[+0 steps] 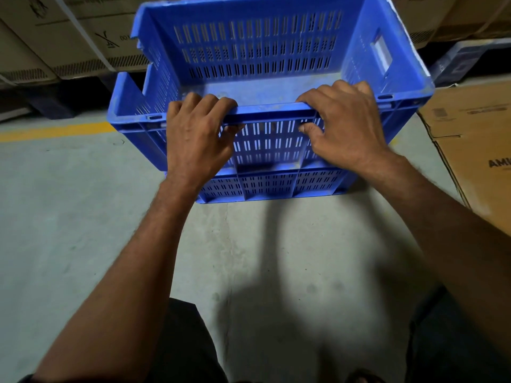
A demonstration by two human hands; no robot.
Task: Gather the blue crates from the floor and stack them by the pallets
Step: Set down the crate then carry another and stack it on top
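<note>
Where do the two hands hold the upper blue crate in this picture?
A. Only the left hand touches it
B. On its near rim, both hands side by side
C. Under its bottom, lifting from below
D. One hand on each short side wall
B: the left hand and the right hand both grip the near rim of the upper blue crate, which sits on a lower blue crate.

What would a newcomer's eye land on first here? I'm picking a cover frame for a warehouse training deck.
The big blue crate in the upper middle, sitting in a second blue crate on the concrete floor. Next come the two bare hands on its near rim, left hand and right hand, each with a closed grip. Cardboard boxes line the back, and a yellow floor line runs at left.
</note>
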